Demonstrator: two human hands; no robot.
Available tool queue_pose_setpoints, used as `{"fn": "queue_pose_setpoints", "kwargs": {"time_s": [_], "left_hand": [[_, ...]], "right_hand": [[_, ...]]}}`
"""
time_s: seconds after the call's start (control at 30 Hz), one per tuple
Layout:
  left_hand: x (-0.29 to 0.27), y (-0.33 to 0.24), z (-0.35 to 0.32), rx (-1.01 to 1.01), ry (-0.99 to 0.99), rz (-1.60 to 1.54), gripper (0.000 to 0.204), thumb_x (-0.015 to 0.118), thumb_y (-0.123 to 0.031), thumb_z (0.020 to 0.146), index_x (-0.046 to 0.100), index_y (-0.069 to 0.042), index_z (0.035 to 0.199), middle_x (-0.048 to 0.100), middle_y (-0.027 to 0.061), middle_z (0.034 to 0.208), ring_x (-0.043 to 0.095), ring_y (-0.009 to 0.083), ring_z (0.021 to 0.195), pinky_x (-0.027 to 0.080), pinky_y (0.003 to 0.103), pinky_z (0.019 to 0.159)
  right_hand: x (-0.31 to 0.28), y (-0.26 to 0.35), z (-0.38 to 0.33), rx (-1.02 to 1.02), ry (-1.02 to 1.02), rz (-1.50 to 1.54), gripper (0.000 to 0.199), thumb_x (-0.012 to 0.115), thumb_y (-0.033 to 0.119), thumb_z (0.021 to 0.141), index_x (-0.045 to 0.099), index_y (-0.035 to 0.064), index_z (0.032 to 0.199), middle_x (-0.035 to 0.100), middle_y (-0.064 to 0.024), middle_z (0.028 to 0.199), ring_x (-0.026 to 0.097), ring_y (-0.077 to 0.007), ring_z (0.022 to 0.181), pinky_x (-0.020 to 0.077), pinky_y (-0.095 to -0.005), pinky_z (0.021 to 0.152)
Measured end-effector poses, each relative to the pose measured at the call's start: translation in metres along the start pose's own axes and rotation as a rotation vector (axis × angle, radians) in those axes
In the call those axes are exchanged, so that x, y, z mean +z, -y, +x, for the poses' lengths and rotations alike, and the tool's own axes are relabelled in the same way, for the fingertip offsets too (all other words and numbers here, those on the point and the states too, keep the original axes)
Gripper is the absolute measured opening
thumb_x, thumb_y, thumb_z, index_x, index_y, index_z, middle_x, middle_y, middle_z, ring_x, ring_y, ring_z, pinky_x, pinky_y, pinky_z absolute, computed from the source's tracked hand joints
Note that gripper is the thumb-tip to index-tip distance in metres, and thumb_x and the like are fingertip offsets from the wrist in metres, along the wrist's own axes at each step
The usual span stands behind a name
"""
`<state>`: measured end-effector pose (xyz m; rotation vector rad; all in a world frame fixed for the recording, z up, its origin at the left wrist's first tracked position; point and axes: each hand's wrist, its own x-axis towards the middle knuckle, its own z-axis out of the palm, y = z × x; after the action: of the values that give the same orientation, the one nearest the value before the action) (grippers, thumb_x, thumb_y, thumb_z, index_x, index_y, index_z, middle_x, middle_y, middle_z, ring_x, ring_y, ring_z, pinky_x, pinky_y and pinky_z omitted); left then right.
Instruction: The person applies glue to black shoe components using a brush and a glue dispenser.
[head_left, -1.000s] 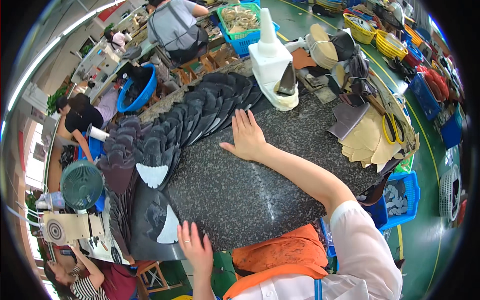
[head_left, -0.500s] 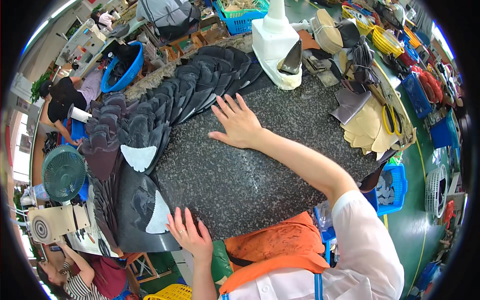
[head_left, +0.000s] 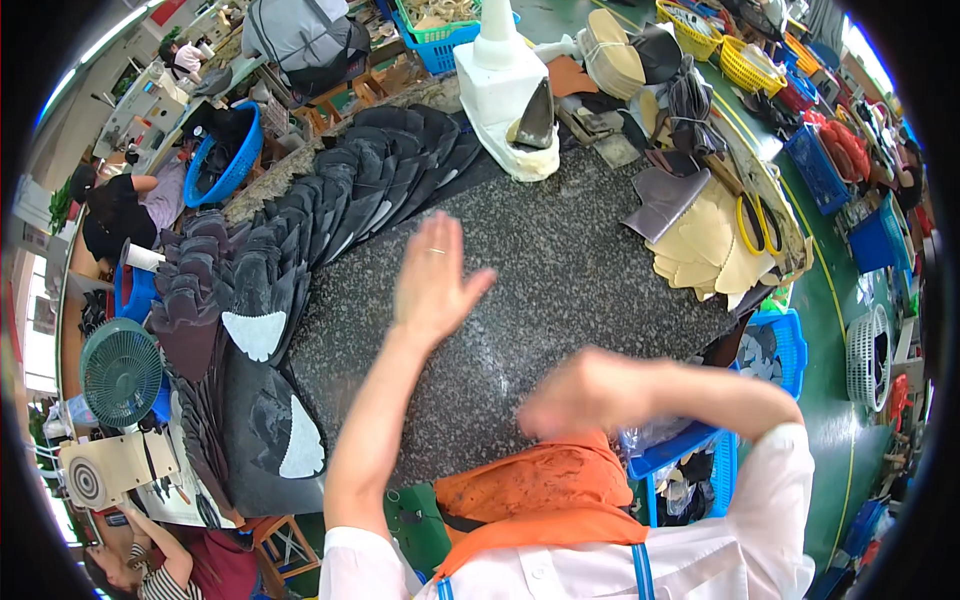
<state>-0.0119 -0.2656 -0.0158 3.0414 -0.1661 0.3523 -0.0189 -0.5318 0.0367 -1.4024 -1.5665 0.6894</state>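
My left hand (head_left: 432,284) is over the dark speckled stone slab (head_left: 480,385), fingers stretched out and thumb apart, holding nothing. A ring shows on one finger. My right hand (head_left: 582,392) is smeared by motion near the slab's front edge, above the orange apron (head_left: 540,480); I cannot make out its fingers or anything in them. Left of the slab lie overlapping rows of black cut pieces (head_left: 335,190) and maroon pieces (head_left: 195,310). One black piece with a white zigzag-edged patch (head_left: 302,440) lies by itself at the near left.
A white machine post (head_left: 505,110) stands at the slab's far edge. To the right are beige pieces (head_left: 700,250), yellow-handled scissors (head_left: 759,222) and a grey piece (head_left: 668,200). A blue basket (head_left: 790,340) stands by the right side. A green fan (head_left: 120,360) and co-workers are at the left.
My left hand has moved from the near left edge to the slab's middle. My right hand has drawn back from the far part of the slab toward my body. The view has shifted slightly.
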Motion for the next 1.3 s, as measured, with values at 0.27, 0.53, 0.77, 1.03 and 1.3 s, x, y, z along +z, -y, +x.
{"fn": "queue_pose_setpoints", "kwargs": {"time_s": [0.27, 0.53, 0.77, 1.03, 1.3], "left_hand": [[-0.041, -0.18, -0.103, 0.638, 0.226, -0.839, 0.07, 0.07, -0.023, 0.08, 0.045, 0.003, 0.14, 0.047, 0.0204, 0.146, 0.041, 0.0397, 0.139, 0.029, 0.051, 0.118], [-0.003, 0.051, -0.039, -0.085, -0.035, -0.058, 0.069, 0.048, -0.037, 0.103, 0.024, 0.002, 0.155, 0.025, 0.0218, 0.161, 0.022, 0.0398, 0.15, 0.019, 0.047, 0.122], [0.014, 0.038, -0.026, -0.062, -0.015, 0.008, 0.068, 0.046, -0.04, 0.104, 0.026, 0.001, 0.154, 0.025, 0.0193, 0.162, 0.022, 0.0337, 0.151, 0.019, 0.045, 0.122], [0.022, 0.053, -0.041, -0.13, -0.078, 0.028, 0.067, 0.042, -0.041, 0.105, 0.029, 0.004, 0.152, 0.029, 0.023, 0.159, 0.026, 0.0379, 0.148, 0.021, 0.048, 0.121], [0.018, 0.044, -0.038, -0.116, -0.035, 0.058, 0.067, 0.041, -0.041, 0.105, 0.029, 0.005, 0.152, 0.032, 0.0241, 0.158, 0.031, 0.0384, 0.146, 0.024, 0.047, 0.121]], "right_hand": [[-0.056, -0.134, 0.093, 0.17, -0.235, -1.046, 0.075, 0.038, 0.059, 0.1, 0.04, 0.001, 0.148, 0.035, -0.0166, 0.158, 0.03, -0.0311, 0.148, 0.0185, -0.0481, 0.122], [0.058, 0.008, -0.036, 0.3, 0.057, -0.811, 0.098, 0.046, 0.068, 0.091, 0.035, -0.0126, 0.146, 0.028, -0.0263, 0.158, 0.027, -0.036, 0.149, 0.0197, -0.0456, 0.123], [0.022, -0.034, -0.012, 0.279, -0.006, -0.909, 0.095, 0.047, 0.066, 0.092, 0.032, -0.0087, 0.149, 0.028, -0.0239, 0.159, 0.026, -0.0323, 0.15, 0.0177, -0.0436, 0.124], [0.023, -0.036, -0.015, 0.348, -0.231, -0.935, 0.092, 0.04, 0.066, 0.095, 0.04, -0.0132, 0.142, 0.033, -0.0293, 0.154, 0.031, -0.0384, 0.146, 0.0183, -0.0502, 0.122], [0.014, -0.019, -0.051, 0.47, -0.026, -1.056, 0.093, 0.043, 0.069, 0.093, 0.04, -0.0085, 0.145, 0.031, -0.0245, 0.158, 0.026, -0.035, 0.149, 0.0138, -0.0499, 0.123]]}}
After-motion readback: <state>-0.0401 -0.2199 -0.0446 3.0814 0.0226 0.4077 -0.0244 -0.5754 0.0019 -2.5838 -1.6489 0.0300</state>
